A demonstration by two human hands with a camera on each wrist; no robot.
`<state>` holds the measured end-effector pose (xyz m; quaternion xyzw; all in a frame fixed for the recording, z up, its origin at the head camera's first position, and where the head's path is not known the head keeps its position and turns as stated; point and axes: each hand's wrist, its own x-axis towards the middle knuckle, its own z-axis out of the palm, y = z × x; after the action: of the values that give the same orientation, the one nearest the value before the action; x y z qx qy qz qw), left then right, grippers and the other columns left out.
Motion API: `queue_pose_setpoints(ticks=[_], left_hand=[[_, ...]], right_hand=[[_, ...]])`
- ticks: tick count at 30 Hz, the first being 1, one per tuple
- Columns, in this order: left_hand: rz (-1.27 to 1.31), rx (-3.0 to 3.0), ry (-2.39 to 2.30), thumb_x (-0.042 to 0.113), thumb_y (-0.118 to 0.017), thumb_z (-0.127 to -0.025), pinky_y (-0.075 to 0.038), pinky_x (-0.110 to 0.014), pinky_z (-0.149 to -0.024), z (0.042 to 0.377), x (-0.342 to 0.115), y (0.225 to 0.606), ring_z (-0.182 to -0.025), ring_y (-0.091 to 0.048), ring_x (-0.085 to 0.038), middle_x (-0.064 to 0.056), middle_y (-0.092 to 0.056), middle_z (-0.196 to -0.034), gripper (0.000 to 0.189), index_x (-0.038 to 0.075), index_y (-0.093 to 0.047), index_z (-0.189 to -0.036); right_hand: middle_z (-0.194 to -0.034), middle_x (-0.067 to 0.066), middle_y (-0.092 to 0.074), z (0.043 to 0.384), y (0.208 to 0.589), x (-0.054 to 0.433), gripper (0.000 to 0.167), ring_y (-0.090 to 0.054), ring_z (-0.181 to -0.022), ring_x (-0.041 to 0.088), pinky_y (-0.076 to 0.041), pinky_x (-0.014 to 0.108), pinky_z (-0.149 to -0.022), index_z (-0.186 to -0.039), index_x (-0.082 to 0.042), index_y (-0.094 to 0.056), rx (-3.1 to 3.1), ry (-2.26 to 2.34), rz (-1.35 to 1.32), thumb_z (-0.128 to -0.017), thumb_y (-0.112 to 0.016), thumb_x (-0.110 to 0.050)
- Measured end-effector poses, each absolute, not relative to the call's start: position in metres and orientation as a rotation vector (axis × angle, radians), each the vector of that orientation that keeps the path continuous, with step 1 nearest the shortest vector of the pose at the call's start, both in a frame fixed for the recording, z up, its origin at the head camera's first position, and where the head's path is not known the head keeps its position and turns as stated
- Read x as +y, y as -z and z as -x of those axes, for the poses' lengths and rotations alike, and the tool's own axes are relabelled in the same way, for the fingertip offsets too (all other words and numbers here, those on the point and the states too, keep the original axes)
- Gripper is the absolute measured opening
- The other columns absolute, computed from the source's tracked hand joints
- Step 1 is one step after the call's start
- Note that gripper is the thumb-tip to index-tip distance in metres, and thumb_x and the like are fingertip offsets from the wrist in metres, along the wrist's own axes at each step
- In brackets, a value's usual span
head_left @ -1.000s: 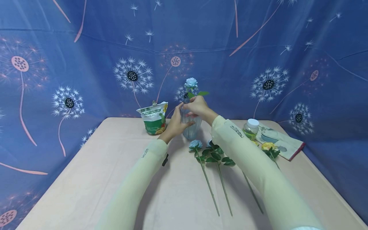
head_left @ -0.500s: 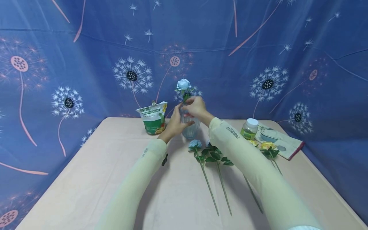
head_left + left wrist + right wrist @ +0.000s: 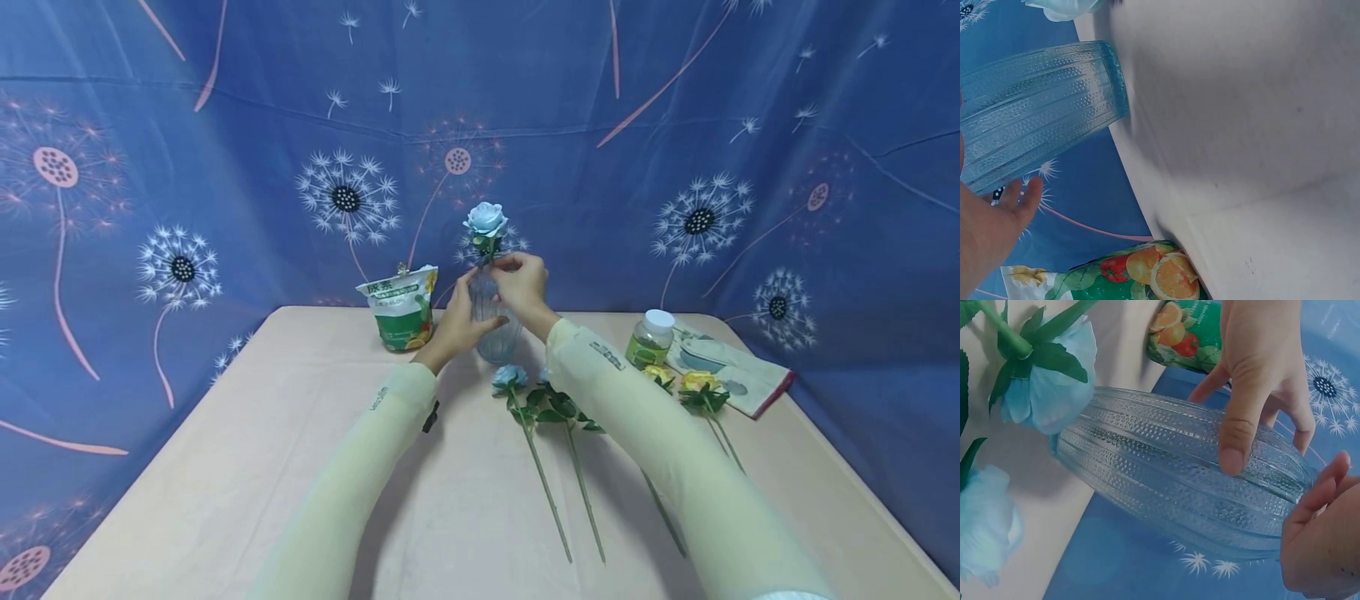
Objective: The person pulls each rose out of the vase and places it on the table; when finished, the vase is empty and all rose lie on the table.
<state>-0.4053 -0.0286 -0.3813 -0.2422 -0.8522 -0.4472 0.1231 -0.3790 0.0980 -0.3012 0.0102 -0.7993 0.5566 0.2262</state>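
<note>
A clear ribbed glass vase [image 3: 498, 343] stands on the table, its textured side close up in the right wrist view. My left hand [image 3: 457, 327] grips it from the left, with the thumb [image 3: 1236, 447] across its near side. At the mouth, my right hand [image 3: 522, 287] pinches the stem of a light blue artificial rose [image 3: 486, 219], whose bloom stands upright above the vase. The stem's lower part is hidden behind my fingers. In front of the vase lie a second blue rose [image 3: 510, 377] and another blue one [image 3: 985, 525], partly covered by my right sleeve in the head view.
Left of the vase stands a green and white bag [image 3: 402, 312] with a clip on top. To the right are a white-lidded jar [image 3: 652, 337], yellow roses [image 3: 701, 382] and a folded pale cloth item [image 3: 750, 379]. A blue dandelion-print curtain [image 3: 570, 192] hangs behind the table.
The blue rose's head has swung left, then slightly back right, and its spread green leaves have dropped toward the vase mouth. My right hand has shifted slightly; the left stays on the vase.
</note>
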Motion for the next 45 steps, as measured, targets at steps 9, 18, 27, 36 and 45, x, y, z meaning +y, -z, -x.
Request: queue_pose_setpoints(ticks=[9, 18, 27, 36, 45], left_hand=[[0.701, -2.475, 1.338, 0.043, -0.077, -0.086, -0.031, -0.05, -0.114, 0.405, -0.028, 0.382, -0.146, -0.027, -0.031, -0.013, -0.017, -0.162, 0.102, 0.019, -0.008, -0.157], [0.68, -2.483, 1.348, 0.043, -0.077, -0.086, -0.032, -0.052, -0.113, 0.405, -0.029, 0.386, -0.146, -0.026, -0.032, -0.011, -0.017, -0.162, 0.103, 0.021, -0.007, -0.158], [0.674, -2.486, 1.334, 0.044, -0.077, -0.085, -0.031, -0.05, -0.114, 0.404, -0.028, 0.384, -0.146, -0.027, -0.032, -0.014, -0.019, -0.161, 0.103, 0.017, -0.009, -0.157], [0.658, -2.502, 1.328, 0.047, -0.076, -0.085, -0.034, -0.054, -0.112, 0.403, -0.028, 0.385, -0.144, -0.03, -0.035, -0.016, -0.02, -0.161, 0.104, 0.016, -0.008, -0.158], [0.679, -2.483, 1.331, 0.047, -0.076, -0.084, -0.032, -0.05, -0.114, 0.402, -0.026, 0.384, -0.147, -0.026, -0.031, -0.01, -0.017, -0.162, 0.104, 0.022, -0.007, -0.158]], right_hand=[[-0.103, 0.013, -0.071, 0.371, 0.306, 0.109, 0.022, -0.064, -0.1, 0.032, -0.051, 0.044, -0.086, -0.103, -0.002, -0.07, -2.24, -1.293, -0.031, -0.097, -0.066, -0.023], [-0.105, 0.014, -0.07, 0.367, 0.309, 0.115, 0.025, -0.064, -0.098, 0.031, -0.05, 0.044, -0.085, -0.103, -0.002, -0.068, -2.285, -1.235, -0.099, -0.1, -0.061, -0.026], [-0.103, 0.018, -0.073, 0.373, 0.304, 0.13, 0.027, -0.069, -0.094, 0.034, -0.053, 0.048, -0.086, -0.109, 0.0, -0.067, -2.344, -1.115, -0.377, -0.102, -0.056, -0.024], [-0.104, 0.014, -0.074, 0.377, 0.315, 0.141, 0.019, -0.07, -0.096, 0.028, -0.056, 0.042, -0.086, -0.105, -0.002, -0.07, -2.278, -1.281, -0.454, -0.093, -0.072, -0.016], [-0.089, 0.017, -0.075, 0.376, 0.317, 0.145, 0.023, -0.07, -0.083, 0.03, -0.055, 0.043, -0.076, -0.105, 0.002, -0.07, -2.163, -1.223, -0.385, -0.098, -0.065, -0.019]])
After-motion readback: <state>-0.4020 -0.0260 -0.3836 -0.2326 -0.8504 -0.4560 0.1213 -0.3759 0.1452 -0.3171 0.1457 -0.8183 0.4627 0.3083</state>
